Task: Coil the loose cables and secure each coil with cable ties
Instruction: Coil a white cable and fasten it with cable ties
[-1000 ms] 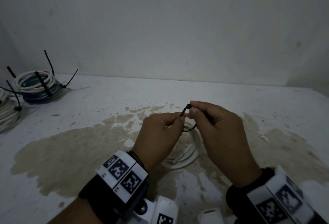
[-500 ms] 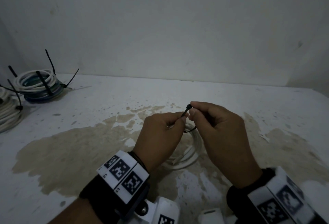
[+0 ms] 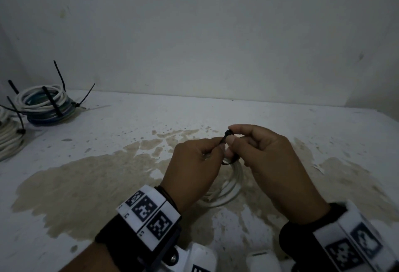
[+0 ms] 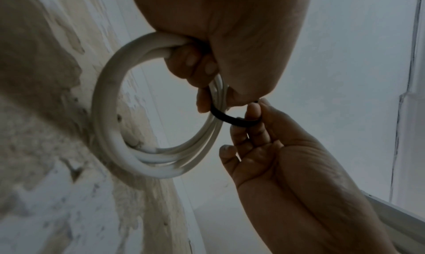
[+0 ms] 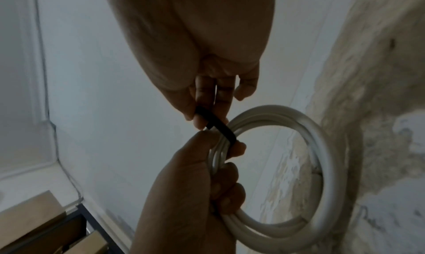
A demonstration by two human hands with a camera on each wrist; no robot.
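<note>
both hands were bare. the left hand (image 3: 194, 163) wore a black wrist strap (image 3: 121, 243) topped by a white block (image 3: 149, 217) printed with black square code markers, and a thin dark band just beyond it. the right hand (image 3: 274, 170) had the same: black cuff (image 3: 298, 239), white marker block (image 3: 354, 243). white rounded housings hung beneath both wrists.

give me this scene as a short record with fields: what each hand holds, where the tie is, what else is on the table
left hand: grips the coiled white cable and pinches the tie's tail
right hand: pinches the head end of the thin black plastic cable tie
tie: looped around the coil's strands, loop not yet tight
table: white, with a brown stain
far left: stacked tied cable coils, black tie tails sticking up
</note>
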